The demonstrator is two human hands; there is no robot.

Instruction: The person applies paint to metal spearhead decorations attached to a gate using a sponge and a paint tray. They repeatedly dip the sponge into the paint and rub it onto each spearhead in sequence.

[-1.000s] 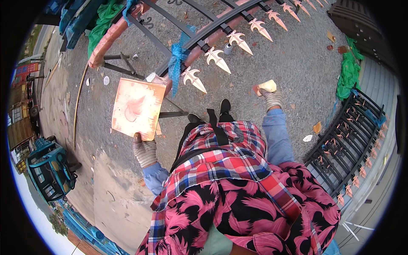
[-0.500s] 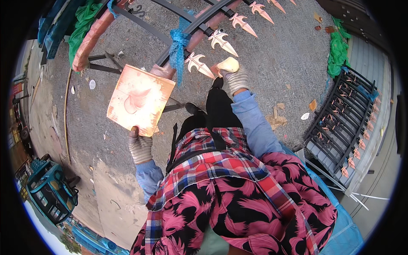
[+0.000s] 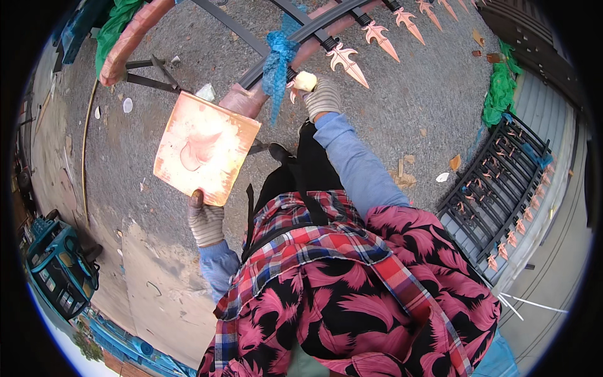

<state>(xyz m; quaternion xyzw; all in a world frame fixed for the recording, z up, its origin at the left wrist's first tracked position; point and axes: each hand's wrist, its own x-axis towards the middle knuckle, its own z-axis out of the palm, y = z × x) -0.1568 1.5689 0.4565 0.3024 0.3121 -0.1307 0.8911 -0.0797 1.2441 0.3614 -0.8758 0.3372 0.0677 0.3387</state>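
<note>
My left hand (image 3: 205, 223), in a striped knit glove, grips the near edge of a square board (image 3: 235, 144) with a wet-looking patch of copper-pink paint on it. A pale yellow sponge (image 3: 306, 81) is pinched in my gloved right hand (image 3: 324, 99). Ahead is a black metal railing (image 3: 317, 25) with a row of copper-pink spearhead finials (image 3: 347, 64). The sponge is at the nearest finial and covers most of it; whether they touch I cannot tell. Beside it, a blue mesh strip (image 3: 279, 60) is tied around the railing.
A pinkish wrapped bar (image 3: 245, 100) supports the railing, and dark legs (image 3: 154, 78) stand nearby. More black railing with copper tips (image 3: 499, 188) lies at right, near green netting (image 3: 499, 94). A blue-green vehicle (image 3: 59, 267) is at far left. Scraps litter the grey ground (image 3: 396, 119).
My right hand has moved left and slightly up with the sponge, from beside the nearest finial onto its place. The left hand still holds the board. The view has shifted a little.
</note>
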